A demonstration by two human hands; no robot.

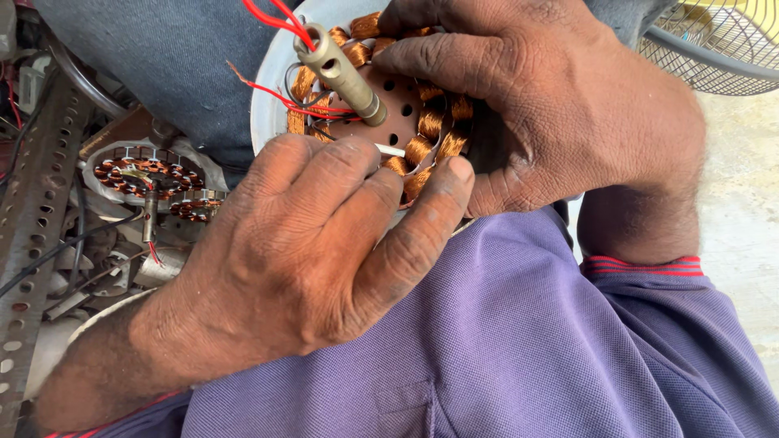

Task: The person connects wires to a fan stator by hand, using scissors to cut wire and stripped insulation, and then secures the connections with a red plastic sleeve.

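At nine o'clock lies a spare stator. The left hand pinches a white sleeve at the copper-wound stator's six-o'clock rim; the right hand clamps its three-o'clock edge, crowding it.

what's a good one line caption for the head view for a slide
Both hands, left and right, grip a copper-wound motor stator with a metal shaft and red wires.

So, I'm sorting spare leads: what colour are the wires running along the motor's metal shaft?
Red wires, beside the shaft, clearest in the head view.
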